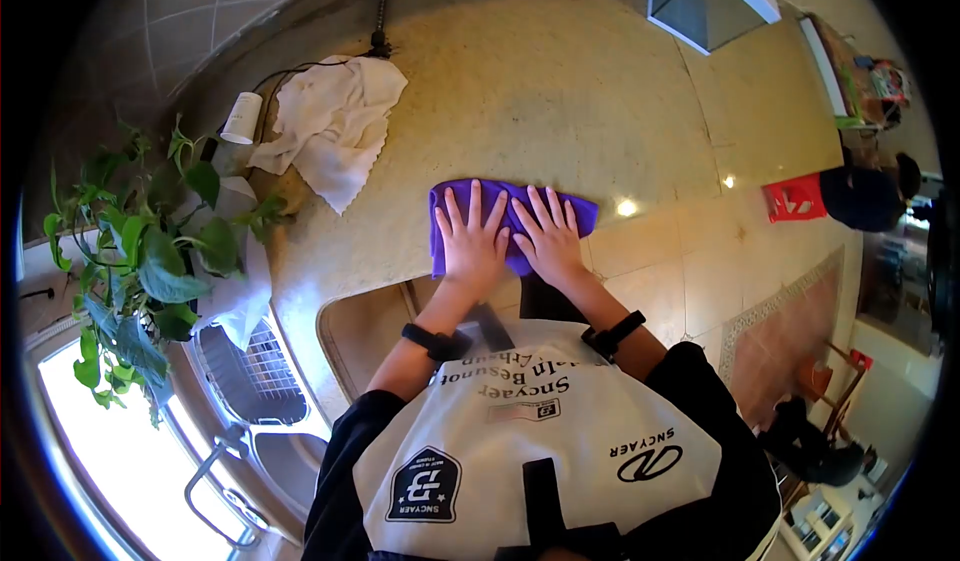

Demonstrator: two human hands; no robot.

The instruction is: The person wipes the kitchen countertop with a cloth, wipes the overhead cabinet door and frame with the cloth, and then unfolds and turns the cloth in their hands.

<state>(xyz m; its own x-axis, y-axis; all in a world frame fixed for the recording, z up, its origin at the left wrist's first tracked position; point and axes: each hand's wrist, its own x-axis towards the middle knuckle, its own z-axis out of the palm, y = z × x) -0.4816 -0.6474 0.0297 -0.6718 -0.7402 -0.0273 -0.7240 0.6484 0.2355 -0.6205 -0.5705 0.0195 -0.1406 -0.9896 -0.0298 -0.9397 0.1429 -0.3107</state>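
Note:
A purple cloth [438, 223] lies folded near the front edge of the yellowish countertop [560, 91]. Pressed flat on its left half is my left hand [474, 241], fingers spread and palm down. My right hand [549, 239] rests on the right half in the same way, fingers stretched out. Neither hand grips the cloth; both cover part of it. Black bands circle both wrists.
A crumpled white cloth [335, 126], a white cup [241, 119] and a black cable lie at the left. A leafy plant [150, 251] hangs over the sink [290, 466]. A glass-sided box [705, 6] stands far right. Two people [868, 199] are at the right.

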